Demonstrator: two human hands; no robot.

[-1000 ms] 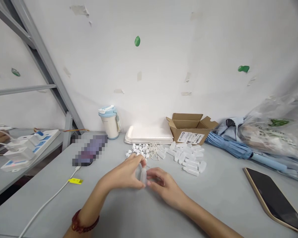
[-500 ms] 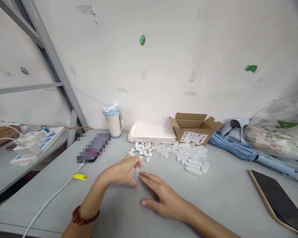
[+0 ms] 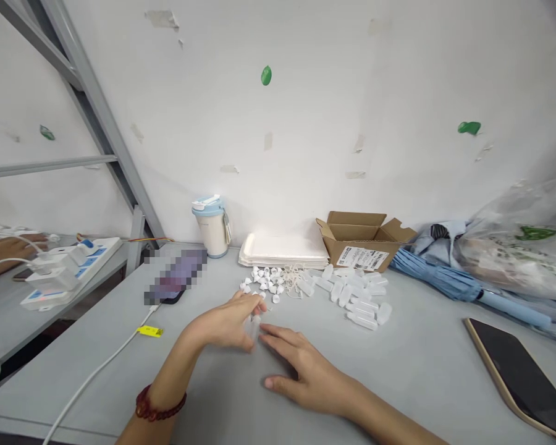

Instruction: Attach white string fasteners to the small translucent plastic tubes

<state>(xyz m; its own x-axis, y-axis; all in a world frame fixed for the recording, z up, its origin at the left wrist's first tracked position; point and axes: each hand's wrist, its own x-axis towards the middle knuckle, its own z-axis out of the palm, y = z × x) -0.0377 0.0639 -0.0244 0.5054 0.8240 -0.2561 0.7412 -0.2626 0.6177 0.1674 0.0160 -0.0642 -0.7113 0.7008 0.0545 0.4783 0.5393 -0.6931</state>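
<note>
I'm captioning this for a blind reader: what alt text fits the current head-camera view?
A person's left hand curls around a small translucent bottle at a grey table, with the right hand open beside it. Beyond them lie white caps, pale strings and more translucent bottles, in front of a flat white stack and an open cardboard box.

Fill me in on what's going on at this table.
A person's left hand holds what looks like a small translucent bottle between thumb and fingers. The right hand is open beside it, fingertips close by. Beyond lie white caps, pale strings and loose bottles, in front of an open cardboard box.
</note>
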